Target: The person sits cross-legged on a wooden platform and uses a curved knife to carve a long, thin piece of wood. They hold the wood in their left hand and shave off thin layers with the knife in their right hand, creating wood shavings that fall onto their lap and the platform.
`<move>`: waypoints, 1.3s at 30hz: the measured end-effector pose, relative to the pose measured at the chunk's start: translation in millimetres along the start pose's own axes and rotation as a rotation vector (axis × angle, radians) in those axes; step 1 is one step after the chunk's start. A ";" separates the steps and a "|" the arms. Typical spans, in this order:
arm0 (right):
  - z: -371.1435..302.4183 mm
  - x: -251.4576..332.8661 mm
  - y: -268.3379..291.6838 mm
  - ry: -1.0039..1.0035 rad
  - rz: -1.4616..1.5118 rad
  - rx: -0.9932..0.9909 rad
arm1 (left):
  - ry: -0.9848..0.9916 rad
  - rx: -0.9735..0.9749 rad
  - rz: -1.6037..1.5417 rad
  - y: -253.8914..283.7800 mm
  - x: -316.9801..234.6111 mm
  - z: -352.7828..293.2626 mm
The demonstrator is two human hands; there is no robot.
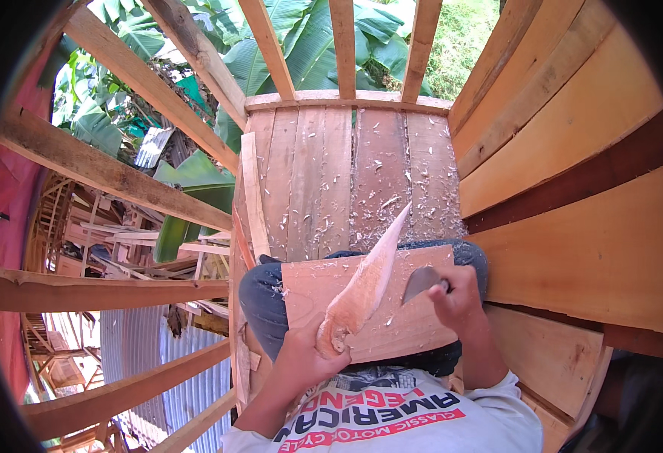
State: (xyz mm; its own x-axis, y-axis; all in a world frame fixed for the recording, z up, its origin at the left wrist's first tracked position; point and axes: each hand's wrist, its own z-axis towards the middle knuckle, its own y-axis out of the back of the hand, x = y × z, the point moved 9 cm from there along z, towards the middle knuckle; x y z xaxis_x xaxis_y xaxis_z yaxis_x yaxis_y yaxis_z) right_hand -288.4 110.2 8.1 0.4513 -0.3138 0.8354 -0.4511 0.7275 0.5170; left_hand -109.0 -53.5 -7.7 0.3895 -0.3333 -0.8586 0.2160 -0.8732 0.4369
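Observation:
My left hand is closed round the thick lower end of a carved piece of wood. The carving is pale, curved near my fingers and tapers to a long point that tilts up and to the right. In my right hand is a knife with a short, broad grey blade; my fingers wrap its handle and mostly hide it. The blade stands a little to the right of the carving, apart from it. Under both lies a flat wooden board across my lap.
Wood shavings are scattered over the plank floor. A loose wooden strip lies along the left edge. Slatted wooden railings stand at the left and front, and a plank wall closes the right side. Banana leaves show beyond the railing.

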 end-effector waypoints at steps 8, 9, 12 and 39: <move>23.1 -49.6 38.5 -0.249 0.000 -0.192 | 0.009 0.193 0.116 -16.4 3.1 -10.0; 20.5 -55.8 45.5 -0.246 0.032 -0.213 | -0.017 0.121 0.095 -9.0 -1.1 -6.4; 9.3 -42.9 26.4 -0.196 0.109 -0.121 | -0.037 -0.059 0.071 7.2 -7.4 2.8; -10.6 3.7 -25.1 -0.117 0.165 0.105 | 0.318 0.648 -0.774 -70.7 31.1 27.1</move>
State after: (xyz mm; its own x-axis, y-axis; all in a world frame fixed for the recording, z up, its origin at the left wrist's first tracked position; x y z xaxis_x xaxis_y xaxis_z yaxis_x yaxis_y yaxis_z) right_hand -267.2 97.2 -3.8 0.2751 -0.2685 0.9231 -0.5918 0.7094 0.3827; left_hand -136.4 -11.7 -72.6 0.5866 0.4216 -0.6915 0.0227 -0.8620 -0.5064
